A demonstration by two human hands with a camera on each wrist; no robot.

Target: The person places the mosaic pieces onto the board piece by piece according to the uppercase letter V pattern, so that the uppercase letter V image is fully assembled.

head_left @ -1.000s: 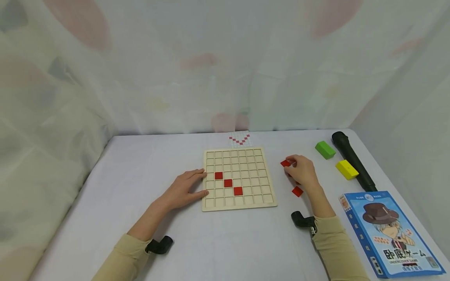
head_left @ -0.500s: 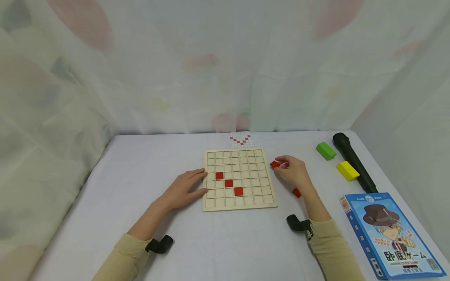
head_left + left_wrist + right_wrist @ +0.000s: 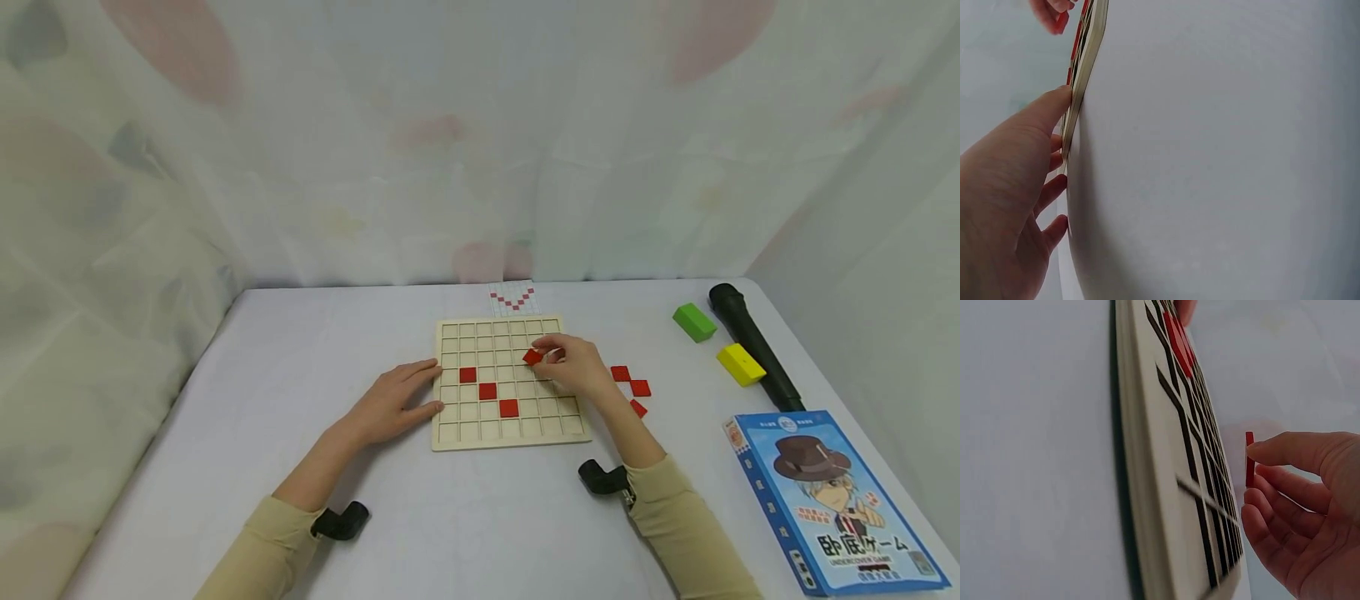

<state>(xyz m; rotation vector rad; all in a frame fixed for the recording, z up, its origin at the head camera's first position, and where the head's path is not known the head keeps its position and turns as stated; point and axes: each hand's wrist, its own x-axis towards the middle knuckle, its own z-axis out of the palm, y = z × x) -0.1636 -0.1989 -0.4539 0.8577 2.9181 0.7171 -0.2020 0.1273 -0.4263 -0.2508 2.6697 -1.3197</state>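
A pale wooden grid board (image 3: 465, 432) lies on the white table, with three red square tiles (image 3: 487, 391) set in a diagonal line of its cells. My left hand (image 3: 390, 404) rests at the board's left edge, fingers spread and fairly straight, thumb and fingertips touching the rim. Over the board's right half, my right hand (image 3: 576, 367) pinches another red tile (image 3: 1249, 459) between thumb and fingers. In the right wrist view that tile is seen edge-on, held above the grid surface.
Several loose red tiles (image 3: 641, 388) lie right of the board. Behind it is a small pattern card (image 3: 514, 298). Farther right are a green block (image 3: 694, 322), a yellow block (image 3: 741, 363), a black microphone (image 3: 753, 342) and a blue game box (image 3: 836, 500).
My right hand has carried the pinched red tile leftward from beside the board to over its right half, uncovering the loose tiles. My left hand stays at the board's edge.
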